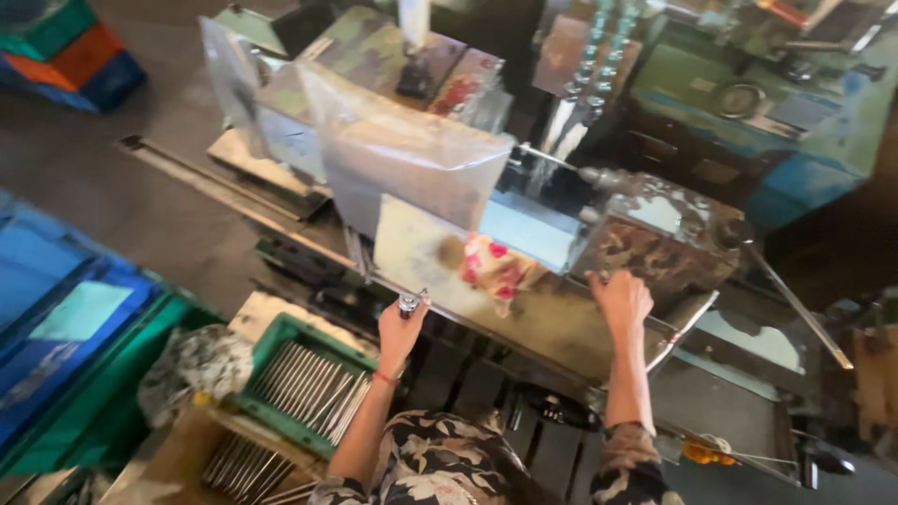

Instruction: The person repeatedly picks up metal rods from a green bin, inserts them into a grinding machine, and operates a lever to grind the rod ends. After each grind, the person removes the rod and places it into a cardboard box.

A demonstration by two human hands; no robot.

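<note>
Left hand (400, 327) grips a small metal part (410, 302); right hand (621, 297) rests open on the machine (655, 238), plastic guard (412, 159) and rag (496, 266) between; rod tray (313, 379) left.

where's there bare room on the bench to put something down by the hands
The pale sheet is bare between the plastic guard and the floral rag. The bench top is bare between the left hand and right hand. The green tray is crowded with metal rods.
</note>
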